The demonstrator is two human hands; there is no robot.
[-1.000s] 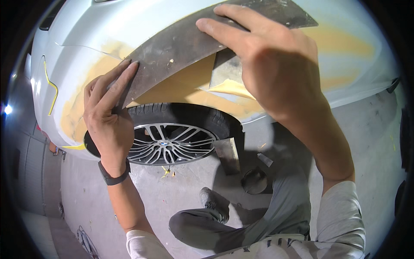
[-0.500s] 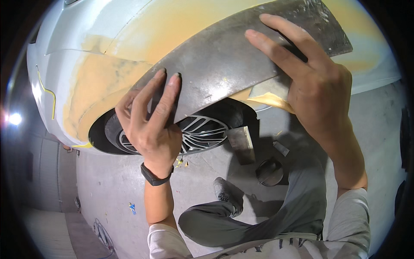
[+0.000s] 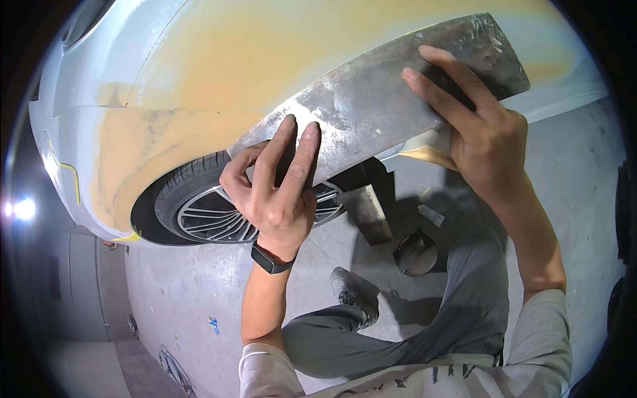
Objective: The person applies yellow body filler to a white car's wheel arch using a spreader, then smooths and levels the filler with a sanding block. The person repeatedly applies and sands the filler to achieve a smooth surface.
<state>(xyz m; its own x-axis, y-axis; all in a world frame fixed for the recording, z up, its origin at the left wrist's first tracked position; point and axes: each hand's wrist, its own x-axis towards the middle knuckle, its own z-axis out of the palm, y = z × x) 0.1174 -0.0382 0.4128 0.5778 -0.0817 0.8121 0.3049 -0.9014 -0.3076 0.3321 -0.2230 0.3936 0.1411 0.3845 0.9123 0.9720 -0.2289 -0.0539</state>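
A wide, thin grey metal sheet (image 3: 371, 99), like a large filler spreader, lies along the car's body panel (image 3: 219, 66), which carries yellow-orange filler patches. My left hand (image 3: 275, 196) grips the sheet's left end, two fingers on its face, the thumb hidden. At the other end my right hand (image 3: 488, 136) holds it, with two fingertips spread on the face and the rest out of sight beneath. The sheet's upper edge meets or nearly meets the panel; contact is hard to judge. Below the sheet, part of the wheel arch and the spoked wheel (image 3: 212, 215) show.
A smaller metal plate (image 3: 367, 215) with a pale edge leans or lies by the wheel. Beside it on the floor are a round dark tin (image 3: 416, 252) and a small tube (image 3: 431, 215). A blue item (image 3: 213, 324) and a coiled hose (image 3: 174, 371) lie farther left.
The sheet's left end has moved right and its upper edge lower, with my left hand following. More filler and tyre show on the left. My right hand has dropped slightly.
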